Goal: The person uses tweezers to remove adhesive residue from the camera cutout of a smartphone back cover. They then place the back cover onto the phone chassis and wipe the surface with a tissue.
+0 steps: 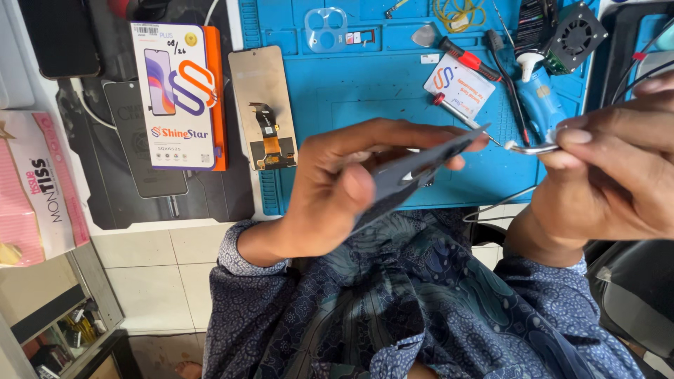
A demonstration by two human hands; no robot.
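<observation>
A blue silicone repair mat (365, 91) is spread over the worktop. A dark grey flat phone panel (414, 172) is gripped edge-on in the left hand (337, 186), exposing its rim to thin metal tweezers (530, 147) pinched in the right hand (611, 175).

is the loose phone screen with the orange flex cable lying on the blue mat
No, the loose phone screen lies on the dark surface just left of the blue mat, beside the boxed replacement screen.
</observation>
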